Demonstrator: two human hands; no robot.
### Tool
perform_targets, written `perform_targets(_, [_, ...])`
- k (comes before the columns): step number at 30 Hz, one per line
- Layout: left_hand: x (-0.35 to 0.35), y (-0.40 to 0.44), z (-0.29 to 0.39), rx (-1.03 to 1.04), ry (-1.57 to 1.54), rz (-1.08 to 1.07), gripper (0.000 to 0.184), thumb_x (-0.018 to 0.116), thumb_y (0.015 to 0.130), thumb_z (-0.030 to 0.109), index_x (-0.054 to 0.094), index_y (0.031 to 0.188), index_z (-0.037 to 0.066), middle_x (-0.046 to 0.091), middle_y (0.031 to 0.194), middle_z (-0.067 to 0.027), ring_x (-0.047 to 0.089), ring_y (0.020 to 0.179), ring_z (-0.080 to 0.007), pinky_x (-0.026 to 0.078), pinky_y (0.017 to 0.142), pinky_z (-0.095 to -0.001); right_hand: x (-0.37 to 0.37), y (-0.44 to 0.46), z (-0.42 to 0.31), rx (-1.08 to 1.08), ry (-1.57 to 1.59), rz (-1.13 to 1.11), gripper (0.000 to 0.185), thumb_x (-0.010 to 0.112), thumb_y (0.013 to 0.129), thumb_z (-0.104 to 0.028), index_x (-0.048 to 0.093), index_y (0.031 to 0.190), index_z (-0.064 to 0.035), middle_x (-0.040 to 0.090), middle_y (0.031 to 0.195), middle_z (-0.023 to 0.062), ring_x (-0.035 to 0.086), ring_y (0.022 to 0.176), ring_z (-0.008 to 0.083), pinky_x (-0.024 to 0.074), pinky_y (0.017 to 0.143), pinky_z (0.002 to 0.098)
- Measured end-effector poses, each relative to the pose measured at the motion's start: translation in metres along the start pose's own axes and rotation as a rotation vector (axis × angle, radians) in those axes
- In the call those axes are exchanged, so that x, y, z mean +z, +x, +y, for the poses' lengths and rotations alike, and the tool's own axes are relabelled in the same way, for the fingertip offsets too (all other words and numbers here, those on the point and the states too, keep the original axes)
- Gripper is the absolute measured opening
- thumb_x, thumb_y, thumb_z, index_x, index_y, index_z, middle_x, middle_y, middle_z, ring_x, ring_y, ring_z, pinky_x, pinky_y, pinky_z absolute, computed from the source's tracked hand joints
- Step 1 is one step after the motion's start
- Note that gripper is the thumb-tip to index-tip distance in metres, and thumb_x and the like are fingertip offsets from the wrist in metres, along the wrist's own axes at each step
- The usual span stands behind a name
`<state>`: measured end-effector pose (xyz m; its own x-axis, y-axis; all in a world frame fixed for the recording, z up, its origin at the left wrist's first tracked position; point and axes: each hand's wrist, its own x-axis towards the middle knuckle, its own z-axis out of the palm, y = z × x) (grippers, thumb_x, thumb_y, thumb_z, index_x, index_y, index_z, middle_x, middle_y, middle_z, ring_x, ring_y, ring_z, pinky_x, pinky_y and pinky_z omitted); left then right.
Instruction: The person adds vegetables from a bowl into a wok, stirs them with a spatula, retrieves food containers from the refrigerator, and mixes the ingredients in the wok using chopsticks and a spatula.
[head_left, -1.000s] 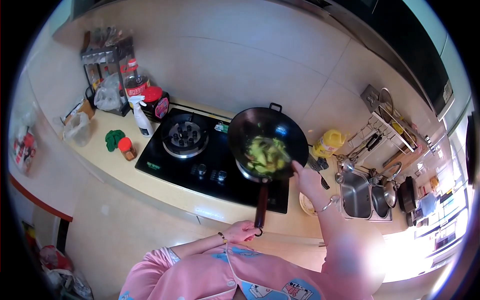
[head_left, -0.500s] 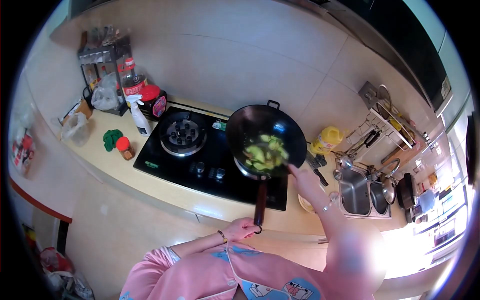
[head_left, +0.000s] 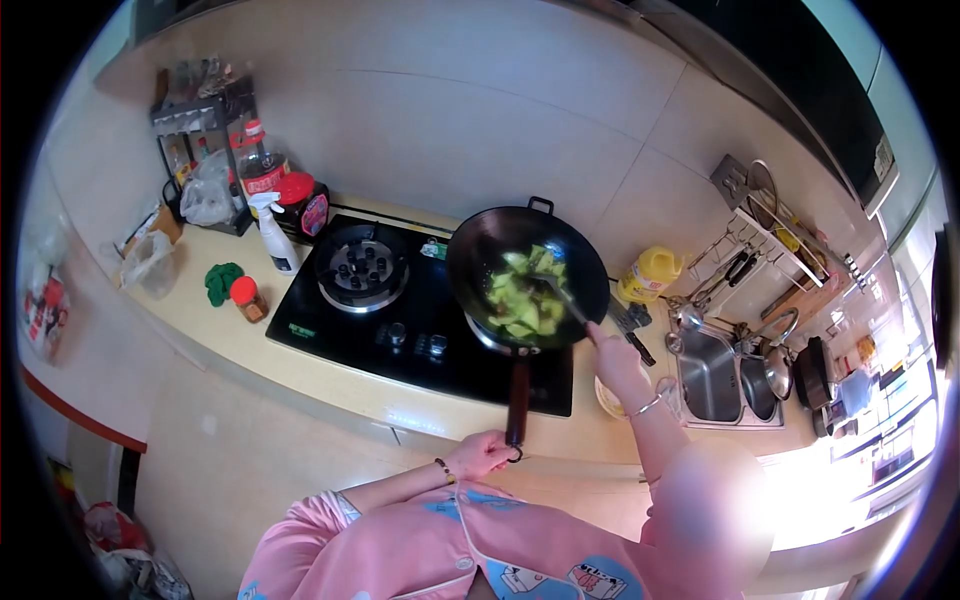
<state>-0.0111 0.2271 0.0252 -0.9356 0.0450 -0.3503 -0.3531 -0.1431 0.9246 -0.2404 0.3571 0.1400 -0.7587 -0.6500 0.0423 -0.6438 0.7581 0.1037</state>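
A dark wok sits over the right burner of the black gas stove. Green vegetable pieces lie in its bowl. Its brown handle points toward my body, and my left hand is closed around the handle's end. Over the wok's right rim, my right hand grips a spatula, whose head is down among the vegetables. The very tip of the spatula is partly lost against the food.
Left of the stove stand a white spray bottle, a red-lidded spice jar and a green cloth. A yellow oil jug is right of the wok, beyond it a steel sink. The free burner is left.
My right hand has shifted slightly right and down, and the spatula shaft now shows clearly across the wok. The vegetables have been moved about. My left hand stays on the handle.
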Motion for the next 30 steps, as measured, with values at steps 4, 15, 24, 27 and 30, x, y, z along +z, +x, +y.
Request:
perform_targets(4, [-0.002,0.0,-0.001,-0.001,-0.034,-0.001,0.024,0.061,0.085,0.02,0.053,0.097,0.002,0.057,0.076,-0.0004,0.054,0.069,-0.0068,0.045,0.063,-0.0203,-0.035,-0.037,0.017,-0.123,0.513,0.054,0.037,0.052,0.084,-0.018,0.05,0.12,-0.0083,0.06,0.094,0.0194,0.059,0.084,0.0347,0.0461,0.074,0.0398])
perform_targets(15, [-0.004,0.007,-0.007,0.01,0.047,-0.011,0.02,0.062,0.084,0.018,0.053,0.094,0.003,0.053,0.074,0.0024,0.052,0.068,-0.006,0.045,0.064,-0.0202,-0.007,-0.064,0.011,0.037,0.455,-0.058,0.038,0.056,0.084,-0.019,0.051,0.12,-0.0085,0.063,0.097,0.0181,0.06,0.091,0.0301,0.0453,0.08,0.0328])
perform_targets(24, [-0.002,0.006,-0.01,0.008,0.005,-0.013,0.016,0.059,0.086,0.016,0.053,0.093,0.004,0.052,0.075,0.0031,0.053,0.07,-0.0056,0.046,0.065,-0.0204,0.055,-0.012,0.058,0.26,0.98,0.19,0.044,0.049,0.088,-0.017,0.041,0.128,-0.0027,0.055,0.077,0.0047,0.046,0.054,0.0093,0.0357,0.045,0.0211])
perform_targets(27, [-0.003,0.006,-0.012,0.026,0.005,-0.013,0.016,0.06,0.086,0.016,0.053,0.093,0.004,0.052,0.074,0.0031,0.052,0.069,-0.0053,0.045,0.065,-0.0203,0.028,-0.013,0.033,0.482,1.391,-0.019,0.042,0.047,0.09,-0.017,0.04,0.13,-0.0063,0.048,0.068,0.0011,0.038,0.045,0.0057,0.029,0.036,0.0179])
perform_targets(30, [-0.005,0.012,-0.021,0.053,-0.015,-0.021,0.017,0.06,0.086,0.016,0.053,0.095,0.004,0.052,0.074,0.003,0.052,0.069,-0.0053,0.045,0.064,-0.0202,0.025,-0.011,0.008,0.576,1.663,-0.207,0.038,0.045,0.091,-0.016,0.041,0.129,-0.0093,0.046,0.065,0.0004,0.037,0.041,0.0064,0.0287,0.033,0.0178])
